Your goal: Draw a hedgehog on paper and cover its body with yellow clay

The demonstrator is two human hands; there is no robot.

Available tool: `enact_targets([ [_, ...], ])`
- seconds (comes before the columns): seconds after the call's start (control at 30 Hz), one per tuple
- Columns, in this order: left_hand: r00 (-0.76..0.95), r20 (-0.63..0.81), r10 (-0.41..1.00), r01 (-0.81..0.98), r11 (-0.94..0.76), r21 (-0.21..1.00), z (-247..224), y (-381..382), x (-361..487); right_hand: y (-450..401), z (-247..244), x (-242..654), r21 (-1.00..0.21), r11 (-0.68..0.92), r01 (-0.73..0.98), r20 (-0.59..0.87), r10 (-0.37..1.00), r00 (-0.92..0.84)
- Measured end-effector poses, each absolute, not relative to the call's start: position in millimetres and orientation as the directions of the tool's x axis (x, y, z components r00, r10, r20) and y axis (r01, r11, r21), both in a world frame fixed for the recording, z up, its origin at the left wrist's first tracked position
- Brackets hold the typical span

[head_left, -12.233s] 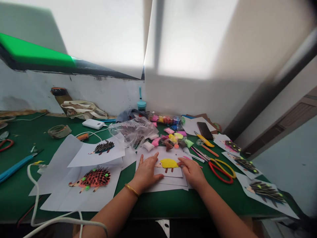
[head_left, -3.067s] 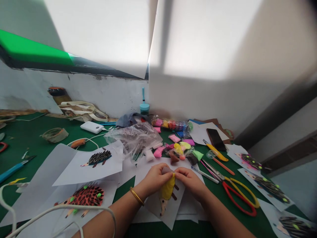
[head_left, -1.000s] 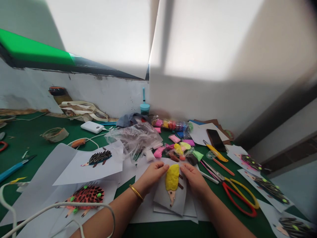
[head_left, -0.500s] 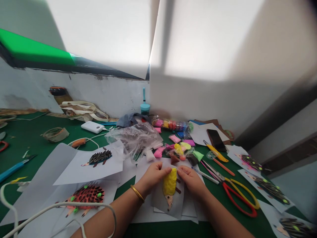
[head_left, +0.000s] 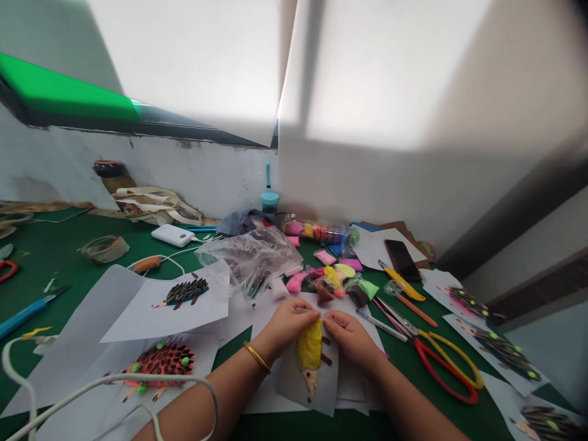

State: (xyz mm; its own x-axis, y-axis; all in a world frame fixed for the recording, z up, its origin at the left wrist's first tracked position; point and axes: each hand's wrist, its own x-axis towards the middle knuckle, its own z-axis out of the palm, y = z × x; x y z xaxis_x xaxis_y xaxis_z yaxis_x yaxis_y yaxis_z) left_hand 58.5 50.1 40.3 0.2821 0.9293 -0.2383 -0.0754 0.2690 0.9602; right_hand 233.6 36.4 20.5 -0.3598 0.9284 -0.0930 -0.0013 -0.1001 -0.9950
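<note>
A yellow clay hedgehog (head_left: 309, 346) with a pale pointed face and brown legs lies on a small white paper (head_left: 326, 386), its snout toward me. My left hand (head_left: 290, 324), with a gold bangle (head_left: 257, 357) at the wrist, is closed on the paper's far edge, thumb at the top of the yellow clay. My right hand (head_left: 350, 337) is closed at the paper's far right edge beside it, fingertips near the left thumb. More white sheets lie underneath.
Clay packets (head_left: 333, 275) and a plastic bag (head_left: 252, 257) lie beyond my hands. Scissors (head_left: 448, 361), a yellow cutter (head_left: 402, 282) and a phone (head_left: 402, 260) are at right. A red hedgehog picture (head_left: 160, 364) and white cable (head_left: 138, 378) are at left.
The small paper with the yellow hedgehog has shifted slightly left and toward me. My right hand has moved left, bringing its fingertips closer to my left thumb.
</note>
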Motion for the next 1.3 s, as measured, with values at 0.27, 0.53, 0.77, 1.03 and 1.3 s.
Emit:
enact_targets([
  [0.27,0.305,-0.225,0.926,-0.038,0.247,0.968,42.6,49.3,57.3,38.7,13.8,236.0,-0.996,-0.081,0.021,-0.083,0.935,-0.345],
  [0.53,0.351,-0.270,0.897,-0.081,0.317,0.945,41.2,46.5,59.6,38.7,19.5,236.6,-0.994,-0.065,0.093,-0.093,0.938,-0.333],
  [0.77,0.436,-0.204,0.876,-0.166,0.301,0.939,43.4,47.5,54.6,39.1,19.2,237.0,-0.982,-0.183,-0.052,-0.167,0.960,-0.223],
  [1.03,0.453,-0.200,0.869,-0.102,0.273,0.957,36.8,47.3,54.8,41.3,14.4,238.3,-0.977,-0.176,-0.120,-0.152,0.970,-0.189],
  [1.3,0.456,-0.220,0.862,-0.116,0.303,0.946,35.7,47.6,54.5,44.4,11.5,239.2,-0.964,-0.173,-0.204,-0.150,0.981,-0.120],
])
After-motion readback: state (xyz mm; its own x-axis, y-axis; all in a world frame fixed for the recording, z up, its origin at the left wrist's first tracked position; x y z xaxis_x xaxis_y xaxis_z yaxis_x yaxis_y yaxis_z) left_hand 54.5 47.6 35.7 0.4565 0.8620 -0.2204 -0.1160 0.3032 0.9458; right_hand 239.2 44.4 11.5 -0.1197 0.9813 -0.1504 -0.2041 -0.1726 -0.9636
